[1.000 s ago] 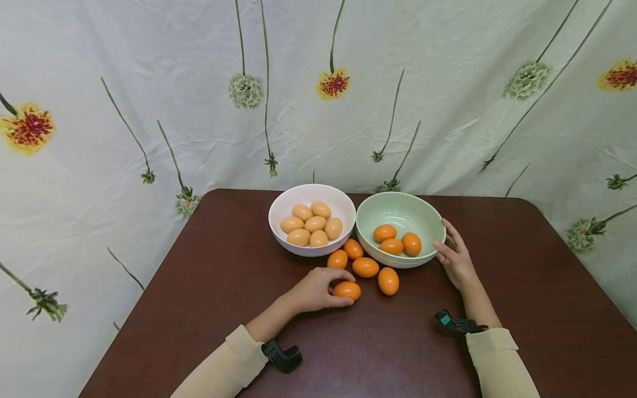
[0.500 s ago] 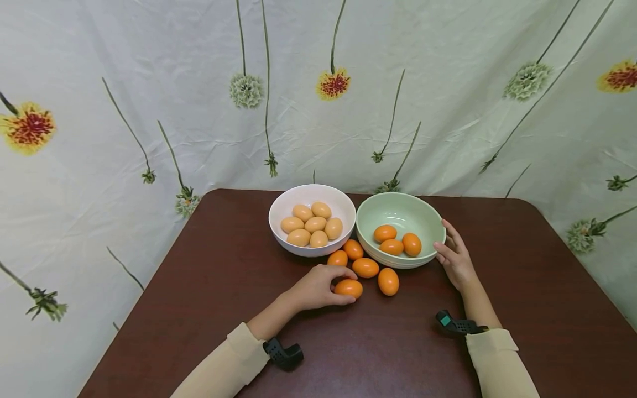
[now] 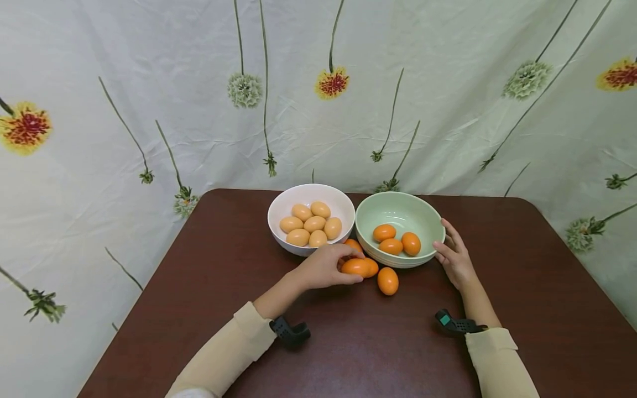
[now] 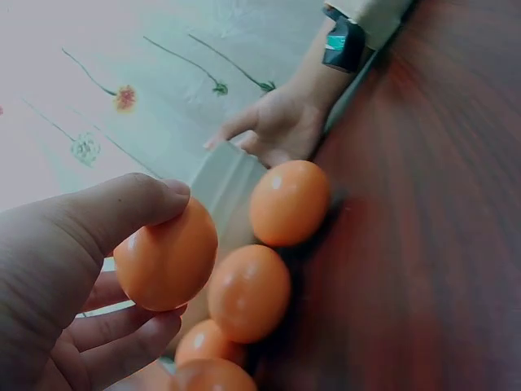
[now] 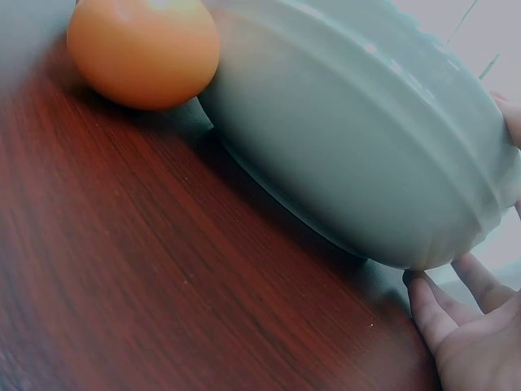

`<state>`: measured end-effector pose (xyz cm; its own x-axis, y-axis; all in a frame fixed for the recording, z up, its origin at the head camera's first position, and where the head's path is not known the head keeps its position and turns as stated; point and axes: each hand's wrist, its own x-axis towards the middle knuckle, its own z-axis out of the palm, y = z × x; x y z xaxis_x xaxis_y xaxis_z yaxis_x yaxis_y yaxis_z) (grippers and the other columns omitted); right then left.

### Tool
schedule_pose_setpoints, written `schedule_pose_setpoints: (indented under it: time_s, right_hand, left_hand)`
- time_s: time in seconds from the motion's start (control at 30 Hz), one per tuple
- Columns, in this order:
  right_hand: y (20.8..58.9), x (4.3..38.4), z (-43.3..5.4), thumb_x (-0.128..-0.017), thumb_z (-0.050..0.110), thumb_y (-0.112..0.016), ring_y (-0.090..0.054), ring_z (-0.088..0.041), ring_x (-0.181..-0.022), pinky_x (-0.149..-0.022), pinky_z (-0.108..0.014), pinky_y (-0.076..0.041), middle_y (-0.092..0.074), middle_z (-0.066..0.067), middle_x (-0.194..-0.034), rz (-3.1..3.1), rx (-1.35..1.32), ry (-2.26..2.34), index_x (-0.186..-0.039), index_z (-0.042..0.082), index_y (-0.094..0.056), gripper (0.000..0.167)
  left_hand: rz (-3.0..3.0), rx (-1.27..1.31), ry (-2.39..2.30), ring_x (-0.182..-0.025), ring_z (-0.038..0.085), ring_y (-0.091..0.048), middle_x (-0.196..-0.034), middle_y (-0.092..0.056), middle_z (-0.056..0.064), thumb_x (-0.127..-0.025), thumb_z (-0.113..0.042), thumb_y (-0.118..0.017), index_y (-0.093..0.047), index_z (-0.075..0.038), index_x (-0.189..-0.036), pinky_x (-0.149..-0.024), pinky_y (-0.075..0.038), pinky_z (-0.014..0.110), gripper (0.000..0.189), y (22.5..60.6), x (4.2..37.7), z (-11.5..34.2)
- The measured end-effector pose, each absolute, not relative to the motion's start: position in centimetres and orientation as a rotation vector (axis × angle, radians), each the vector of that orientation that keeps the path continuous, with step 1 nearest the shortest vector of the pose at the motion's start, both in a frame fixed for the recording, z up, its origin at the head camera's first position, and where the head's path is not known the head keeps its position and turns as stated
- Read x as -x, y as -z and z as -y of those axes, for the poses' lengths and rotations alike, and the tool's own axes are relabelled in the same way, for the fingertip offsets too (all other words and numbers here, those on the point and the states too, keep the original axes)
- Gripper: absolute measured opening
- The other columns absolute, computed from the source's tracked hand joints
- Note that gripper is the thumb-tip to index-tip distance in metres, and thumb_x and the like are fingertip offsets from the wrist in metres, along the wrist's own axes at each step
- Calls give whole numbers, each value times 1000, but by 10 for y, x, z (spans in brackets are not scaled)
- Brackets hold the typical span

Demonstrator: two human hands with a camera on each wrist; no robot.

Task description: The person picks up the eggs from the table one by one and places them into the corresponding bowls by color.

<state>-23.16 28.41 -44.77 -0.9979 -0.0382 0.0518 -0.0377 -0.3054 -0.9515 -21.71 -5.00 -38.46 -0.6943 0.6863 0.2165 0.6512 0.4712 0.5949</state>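
My left hand (image 3: 328, 268) pinches an orange egg (image 3: 355, 267) between thumb and fingers, off the table. In the left wrist view, the thumb lies across the top of this held egg (image 4: 167, 257). Just behind it lies another orange egg (image 3: 371, 268), partly covered. A single orange egg (image 3: 388, 281) rests to its right, near the green bowl (image 3: 420, 213). My right hand (image 3: 457, 260) rests against the right side of that bowl, fingers spread and touching its outer wall. Three orange eggs (image 3: 391, 246) lie inside it.
A white bowl (image 3: 285, 202) with several tan eggs (image 3: 314, 224) stands left of the green bowl, close beside it. One more orange egg (image 3: 353, 245) shows between the bowls, partly behind my left hand. A flowered cloth (image 3: 199, 83) hangs behind the dark table (image 3: 224, 249).
My left hand has lifted the orange egg and moved it away from me and slightly right, now covering some of the loose eggs. The right hand has stayed against the green bowl.
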Motion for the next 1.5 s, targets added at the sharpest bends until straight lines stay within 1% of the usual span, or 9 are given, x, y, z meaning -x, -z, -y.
schedule_pose_setpoints:
  time_s: [0.2,0.27,0.4,0.53,0.7,0.83,1.1,1.37,1.5]
  right_hand:
    - [448,231,-284,-97,6,-55,-44,-18,-116,-87,-19,-48,-30,-3,-137,-1849,114,2540,-153,21,-32,62]
    - [448,231,-284,-97,6,-55,-44,-18,-116,-86,-19,-48,-30,-4,-137,-1848,120,2540,-152,21,-32,62]
    - [448,232,-284,-98,6,-55,-43,-18,-117,-86,-19,-48,-29,-5,-139,-1845,114,2538,-153,22,-31,62]
    - [447,233,-283,-98,6,-54,-41,-20,-118,-87,-18,-48,-28,-5,-140,-1865,81,2521,-153,22,-31,62]
    - [447,233,-284,-98,7,-54,-40,-20,-118,-87,-18,-47,-28,-4,-139,-1877,64,2512,-153,22,-30,62]
    - [447,232,-284,-98,7,-55,-41,-19,-118,-87,-18,-47,-29,-4,-138,-1862,80,2527,-153,23,-31,62]
    - [449,233,-284,-98,5,-54,-41,-20,-118,-87,-18,-48,-29,-4,-138,-1848,87,2540,-152,23,-32,61]
    - [449,233,-285,-98,5,-53,-42,-19,-118,-87,-18,-48,-29,-5,-138,-1861,89,2531,-153,22,-31,61]
    - [449,233,-285,-98,5,-54,-44,-18,-116,-87,-18,-48,-30,-4,-136,-1861,81,2533,-152,23,-33,60]
  left_hand:
    - [-2628,-1237,-1072,-82,7,-52,-103,-67,-6,-82,-26,-79,-69,-13,-111,-73,-46,22,34,374,227,44]
    - [-2621,-1229,-1075,-83,7,-53,-104,-67,-7,-82,-27,-78,-69,-14,-111,-75,-47,24,33,371,230,43]
    - [-2628,-1209,-1071,-88,9,-56,-108,-68,-4,-83,-28,-78,-68,-12,-114,-81,-50,29,36,365,235,41]
    - [-2634,-1229,-1081,-92,10,-58,-109,-68,-2,-83,-28,-79,-68,-10,-114,-85,-49,27,37,361,241,36]
    - [-2636,-1204,-1086,-96,11,-60,-111,-67,-1,-84,-29,-77,-67,-11,-115,-88,-48,27,37,356,248,29]
    - [-2650,-1161,-1057,-97,11,-61,-111,-67,-1,-85,-32,-76,-67,-12,-117,-87,-48,25,39,353,253,22]
    - [-2622,-1150,-1099,-98,13,-61,-111,-68,-1,-85,-31,-76,-67,-12,-116,-87,-47,23,37,352,269,5]
    - [-2597,-1123,-1070,-103,16,-62,-117,-67,3,-87,-29,-74,-66,-9,-120,-90,-46,22,39,359,283,-12]
    - [-2617,-1077,-1027,-104,16,-61,-117,-67,3,-87,-32,-74,-66,-11,-120,-91,-46,22,40,363,288,-18]
